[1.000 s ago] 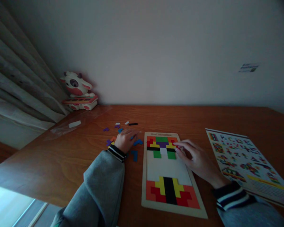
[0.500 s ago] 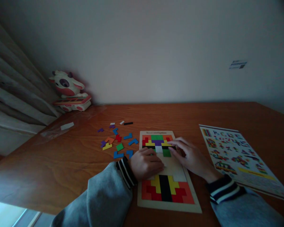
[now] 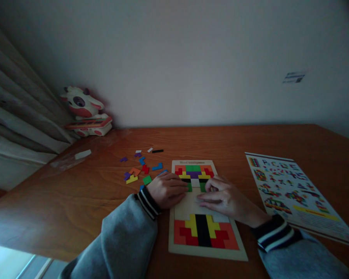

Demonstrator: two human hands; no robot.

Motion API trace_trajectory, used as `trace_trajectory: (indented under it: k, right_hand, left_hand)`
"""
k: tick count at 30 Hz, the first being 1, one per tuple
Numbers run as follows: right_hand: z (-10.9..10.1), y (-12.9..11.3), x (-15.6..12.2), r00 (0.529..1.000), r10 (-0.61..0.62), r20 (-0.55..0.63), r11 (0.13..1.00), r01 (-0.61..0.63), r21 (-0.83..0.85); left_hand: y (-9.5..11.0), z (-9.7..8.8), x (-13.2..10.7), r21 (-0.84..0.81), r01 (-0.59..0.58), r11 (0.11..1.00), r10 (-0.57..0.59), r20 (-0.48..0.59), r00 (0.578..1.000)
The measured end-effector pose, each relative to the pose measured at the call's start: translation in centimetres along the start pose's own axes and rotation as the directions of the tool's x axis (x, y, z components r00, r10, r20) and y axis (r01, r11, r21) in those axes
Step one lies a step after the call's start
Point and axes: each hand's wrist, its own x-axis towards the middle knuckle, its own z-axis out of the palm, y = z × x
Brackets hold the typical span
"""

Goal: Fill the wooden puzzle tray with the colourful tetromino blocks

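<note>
A pale wooden puzzle board (image 3: 189,201) lies before me, with coloured block pieces set flat in its upper and lower parts and a bare band between. My left hand (image 3: 169,189) rests over its left edge, fingers laid together, tips beside a green piece (image 3: 189,187). On the right side of the board is my right hand (image 3: 223,197), its fingers bent and apart, touching the surface near the other green piece (image 3: 203,187) and the bare band. Neither hand shows a piece in its grip. A black piece (image 3: 203,230) stands between yellow pieces at the bottom.
Several loose pieces, among them a yellow one (image 3: 132,179) and a blue one (image 3: 157,166), are scattered left of the board. A printed pattern sheet (image 3: 291,186) lies at the right. A cow toy (image 3: 85,112) sits at the back left beside a curtain (image 3: 17,97).
My left hand has moved left and slightly up, uncovering more of the board's middle. My right hand has drawn down and inward, its fingers now more bent.
</note>
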Motion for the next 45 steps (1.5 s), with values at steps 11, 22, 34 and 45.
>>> trace_trajectory:
  k: [11,22,34,45]
  right_hand:
    - [1.4,0.1,0.7,0.996,0.028,-0.086,0.995,-0.036,-0.098]
    - [1.5,0.0,1.1,0.995,0.049,-0.086,0.998,-0.052,-0.031]
    - [2.2,0.3,1.2,0.963,0.222,-0.155,0.974,-0.225,0.000]
    - [1.9,0.3,0.8,0.979,0.181,-0.095,0.980,-0.188,-0.065]
  left_hand:
    - [0.1,0.7,-0.2,-0.025,0.061,0.998,-0.059,0.064,0.996]
    - [0.1,0.7,-0.1,-0.030,0.063,0.998,-0.060,0.093,0.994]
    - [0.1,0.8,-0.1,-0.015,0.059,0.998,-0.058,0.064,0.996]
    - [0.1,0.5,-0.1,-0.024,0.053,0.998,-0.051,0.082,0.995]
